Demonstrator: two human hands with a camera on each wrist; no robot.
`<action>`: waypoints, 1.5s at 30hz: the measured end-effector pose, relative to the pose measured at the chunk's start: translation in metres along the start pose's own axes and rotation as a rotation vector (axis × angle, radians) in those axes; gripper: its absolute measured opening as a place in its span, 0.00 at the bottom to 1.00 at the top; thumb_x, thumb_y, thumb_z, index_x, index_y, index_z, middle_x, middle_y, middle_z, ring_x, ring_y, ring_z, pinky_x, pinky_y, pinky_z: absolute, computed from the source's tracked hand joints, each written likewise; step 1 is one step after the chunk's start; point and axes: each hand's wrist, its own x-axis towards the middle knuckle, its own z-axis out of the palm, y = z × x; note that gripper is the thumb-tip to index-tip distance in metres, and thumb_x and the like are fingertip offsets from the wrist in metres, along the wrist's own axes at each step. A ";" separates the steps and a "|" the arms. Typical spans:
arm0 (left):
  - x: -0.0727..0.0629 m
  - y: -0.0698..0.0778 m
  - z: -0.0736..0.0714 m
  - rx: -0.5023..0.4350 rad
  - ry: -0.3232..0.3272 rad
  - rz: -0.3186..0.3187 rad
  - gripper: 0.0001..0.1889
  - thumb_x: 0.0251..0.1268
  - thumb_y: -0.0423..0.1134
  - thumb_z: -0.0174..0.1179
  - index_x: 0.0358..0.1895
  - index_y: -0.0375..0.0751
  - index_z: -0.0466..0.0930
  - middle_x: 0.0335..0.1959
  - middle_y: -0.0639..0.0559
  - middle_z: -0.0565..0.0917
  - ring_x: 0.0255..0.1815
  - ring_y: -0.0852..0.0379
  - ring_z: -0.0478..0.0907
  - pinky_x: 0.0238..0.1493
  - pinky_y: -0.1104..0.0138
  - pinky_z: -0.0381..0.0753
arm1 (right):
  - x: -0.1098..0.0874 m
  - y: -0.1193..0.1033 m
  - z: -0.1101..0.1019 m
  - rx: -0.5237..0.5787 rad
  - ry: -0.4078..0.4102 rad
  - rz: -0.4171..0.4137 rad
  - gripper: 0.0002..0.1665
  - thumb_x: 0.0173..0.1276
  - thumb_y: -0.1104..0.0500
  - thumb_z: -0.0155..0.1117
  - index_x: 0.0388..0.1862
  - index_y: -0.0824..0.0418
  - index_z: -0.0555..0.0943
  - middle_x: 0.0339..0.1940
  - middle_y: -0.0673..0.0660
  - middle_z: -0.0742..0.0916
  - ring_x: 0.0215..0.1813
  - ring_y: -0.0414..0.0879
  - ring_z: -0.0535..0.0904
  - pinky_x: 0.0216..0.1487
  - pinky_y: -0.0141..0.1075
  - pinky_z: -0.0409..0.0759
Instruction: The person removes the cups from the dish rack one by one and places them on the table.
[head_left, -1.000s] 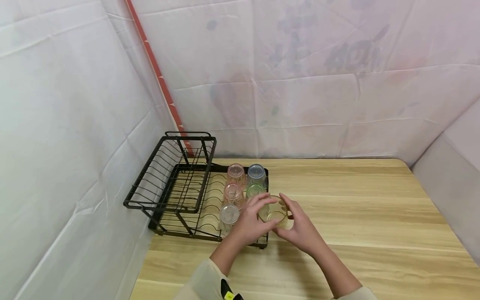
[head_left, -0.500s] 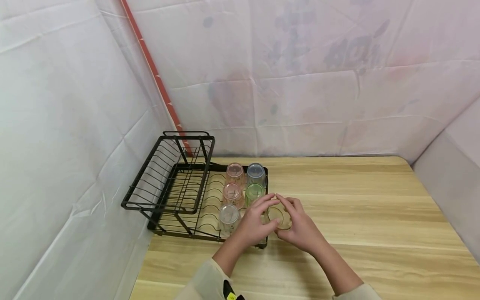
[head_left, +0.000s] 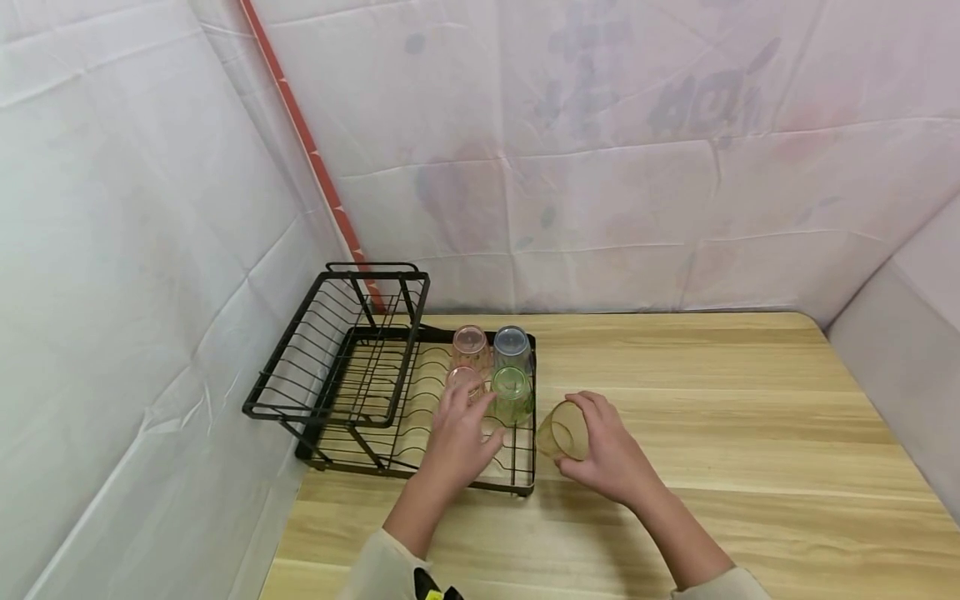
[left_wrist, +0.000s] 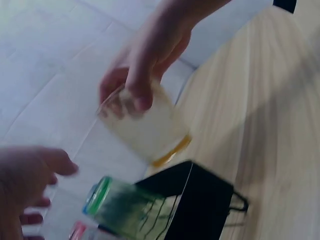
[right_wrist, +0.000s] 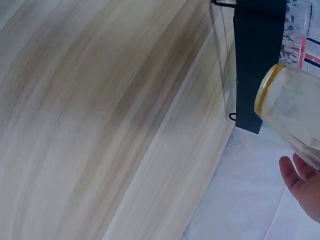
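Observation:
My right hand (head_left: 611,450) grips a yellow-tinted drinking glass (head_left: 551,437), tilted at the right edge of the black dish rack (head_left: 411,350). In the left wrist view, the thumb of that hand lies along the glass near its mouth, and the amber base (left_wrist: 172,151) points down towards the rack. My left hand (head_left: 453,446) hovers over the front of the rack with fingers spread, overlapping the front pink glass (head_left: 465,377). The clear glass seen there earlier is hidden. Right beside the fingertips, a green glass (head_left: 512,398) stands upside down.
Behind stand another upside-down pink glass (head_left: 470,343) and a blue one (head_left: 512,343). The rack's raised wire basket (head_left: 330,417) is on the left. A wooden table (head_left: 712,433) extends to the right, with white sheeting (head_left: 600,208) behind it.
My left hand has come off the yellow glass and moved left over the rack, covering the clear glass. The right hand alone keeps the yellow glass, tipped over further.

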 end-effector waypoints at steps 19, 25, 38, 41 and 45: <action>-0.006 -0.022 0.010 0.056 -0.097 -0.184 0.28 0.48 0.40 0.70 0.58 0.42 0.79 0.55 0.37 0.74 0.54 0.38 0.70 0.46 0.48 0.79 | -0.003 0.022 0.000 -0.168 -0.002 -0.025 0.41 0.45 0.55 0.70 0.64 0.51 0.76 0.66 0.63 0.73 0.57 0.63 0.74 0.39 0.52 0.80; -0.002 -0.010 0.016 0.022 -0.136 -0.146 0.28 0.49 0.40 0.68 0.58 0.40 0.79 0.62 0.34 0.71 0.63 0.33 0.67 0.51 0.45 0.78 | -0.006 0.029 0.000 -0.201 -0.014 -0.001 0.39 0.45 0.56 0.69 0.62 0.50 0.76 0.61 0.62 0.75 0.57 0.66 0.73 0.39 0.55 0.79; 0.008 0.020 0.029 0.056 -0.228 -0.101 0.25 0.54 0.43 0.70 0.57 0.43 0.80 0.53 0.41 0.76 0.57 0.41 0.71 0.47 0.52 0.80 | -0.005 0.050 -0.009 -0.272 -0.081 0.025 0.37 0.48 0.54 0.72 0.62 0.49 0.78 0.61 0.65 0.74 0.53 0.68 0.74 0.25 0.44 0.75; 0.010 0.026 0.031 0.078 -0.267 -0.091 0.26 0.55 0.43 0.72 0.59 0.43 0.80 0.54 0.40 0.77 0.58 0.40 0.72 0.53 0.51 0.79 | -0.005 0.058 -0.014 -0.294 -0.088 0.034 0.37 0.48 0.53 0.73 0.61 0.50 0.78 0.61 0.67 0.75 0.53 0.70 0.74 0.24 0.44 0.76; 0.012 0.032 0.032 0.145 -0.298 -0.070 0.27 0.54 0.43 0.73 0.58 0.44 0.79 0.54 0.40 0.77 0.58 0.39 0.72 0.53 0.51 0.79 | -0.005 0.072 -0.022 -0.333 -0.081 0.038 0.36 0.47 0.54 0.73 0.60 0.52 0.79 0.59 0.68 0.75 0.52 0.71 0.74 0.29 0.51 0.79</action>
